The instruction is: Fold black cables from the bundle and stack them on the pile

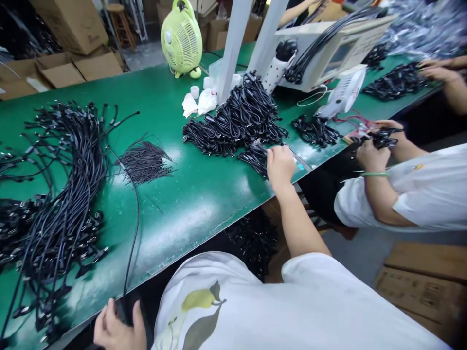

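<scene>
My right hand point(280, 165) reaches across the front edge of the table, fingers curled closed on a coiled black cable point(254, 160) at the near side of a heap. That heap of bundled black cables point(244, 114) rises behind it. Low at the left, my left hand point(119, 326) is beside the table edge with thumb and fingers apart. A single black cable point(137, 214) runs down the table to the gap between them; its lower end is dark and hard to make out. Further left lies a large bunch of long uncoiled cables point(82, 160) with connectors at their ends.
Thin black ties point(146, 163) lie on the green table point(189, 194). A green fan point(181, 39), grey posts point(235, 43) and a boxy instrument point(335, 53) stand behind. At right, a co-worker's hands point(379, 146) hold black cables. Cartons point(419, 287) stand on the floor.
</scene>
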Motion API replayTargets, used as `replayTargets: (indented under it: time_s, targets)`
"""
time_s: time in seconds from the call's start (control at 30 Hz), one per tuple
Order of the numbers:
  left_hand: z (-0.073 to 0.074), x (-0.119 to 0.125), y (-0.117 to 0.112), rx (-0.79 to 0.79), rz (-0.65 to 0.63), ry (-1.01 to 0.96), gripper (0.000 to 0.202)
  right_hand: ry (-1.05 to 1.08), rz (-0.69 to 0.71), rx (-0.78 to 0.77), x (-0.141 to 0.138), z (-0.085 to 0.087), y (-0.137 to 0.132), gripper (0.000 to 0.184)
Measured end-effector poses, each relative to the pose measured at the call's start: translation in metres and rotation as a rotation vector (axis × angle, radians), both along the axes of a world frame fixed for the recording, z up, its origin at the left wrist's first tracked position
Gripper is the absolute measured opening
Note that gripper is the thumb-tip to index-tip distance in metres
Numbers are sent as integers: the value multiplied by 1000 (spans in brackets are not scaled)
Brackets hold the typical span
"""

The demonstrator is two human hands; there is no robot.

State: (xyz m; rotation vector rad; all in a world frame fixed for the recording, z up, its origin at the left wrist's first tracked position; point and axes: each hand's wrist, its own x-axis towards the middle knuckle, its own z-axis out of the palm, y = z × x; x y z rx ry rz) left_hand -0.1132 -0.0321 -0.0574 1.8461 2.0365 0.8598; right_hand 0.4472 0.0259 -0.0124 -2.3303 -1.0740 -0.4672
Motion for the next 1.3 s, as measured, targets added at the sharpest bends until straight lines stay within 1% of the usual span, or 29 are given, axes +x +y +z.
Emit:
replayTargets:
  time_s: [0.03,0.1,0.17,0.23,0.27,0.3,0.33,0.37,0.4,0.43,0.47,0.5,0.53,0.57,0.6,0.63,0.67,0.7,0.77,0.83,0.87,0.9,0.93,0.97,1.07,1.13,1.17,1.23,1.3]
  targets:
    - [-1,4,-4,10,12,-72,64,-6,1,0,5,-4,2,38]
    - [2,7,-7,-17,47,-158,60,-19,13,12,9,-10,4,36]
    - [13,2,-4,-136,114,-195,49,-44,24,34,4,-7,4,34]
    - [30,-4,0,-309,172,-316,41,-65,24,75,-14,5,2,37]
    - [40,-5,2,-390,182,-413,40,-62,56,97,-31,12,2,39]
    - [51,-2,4,-456,174,-523,40,-42,135,109,-54,19,3,40]
    - [62,4,7,-504,142,-626,41,-15,266,106,-82,24,5,42]
    - [73,12,11,-547,95,-708,41,14,471,80,-115,28,8,42]
    - [84,22,15,-588,30,-778,41,38,711,20,-150,31,12,44]
    - [93,32,20,-618,-69,-846,41,18,963,-53,-185,31,19,47]
    - [102,41,25,-654,-192,-898,41,-21,1172,-111,-216,31,27,46]
    - [110,47,30,-691,-307,-927,42,-56,1326,-163,-242,31,39,41]
    - [116,49,34,-712,-397,-940,44,-85,1418,-199,-261,31,55,33]
    - [120,47,37,-730,-458,-933,48,-98,1435,-220,-271,34,75,26]
    - [123,40,38,-735,-475,-912,50,-101,1406,-231,-273,39,98,25]
    - [124,30,39,-726,-450,-882,49,-100,1308,-235,-268,47,123,27]
    - [124,16,39,-703,-397,-853,45,-96,1178,-204,-258,58,149,28]
    - [122,1,38,-653,-324,-843,38,-109,1084,-165,-245,72,174,30]
    - [116,-28,37,-478,-172,-900,27,-148,931,-98,-219,104,211,35]
    - [109,-49,36,-289,-75,-1044,27,-228,846,-98,-205,131,229,41]
    - [107,-55,37,-229,-59,-1126,28,-280,827,-129,-203,139,231,44]
    - [105,-57,38,-204,-63,-1201,30,-330,822,-168,-205,143,229,45]
    - [103,-57,40,-207,-82,-1259,33,-375,828,-211,-208,142,225,44]
    - [102,-54,43,-222,-107,-1296,36,-413,848,-257,-212,138,219,42]
    - [101,-44,56,-300,-135,-1278,40,-436,972,-332,-215,117,206,32]
    - [105,-43,65,-340,-124,-1313,35,-371,995,-320,-202,104,207,30]
    - [108,-46,68,-331,-127,-1383,34,-327,974,-301,-191,100,209,31]
    - [117,-56,76,-223,-146,-1579,38,-262,906,-283,-167,95,215,31]
    - [126,-66,84,-43,-124,-1699,42,-243,872,-348,-149,92,212,29]
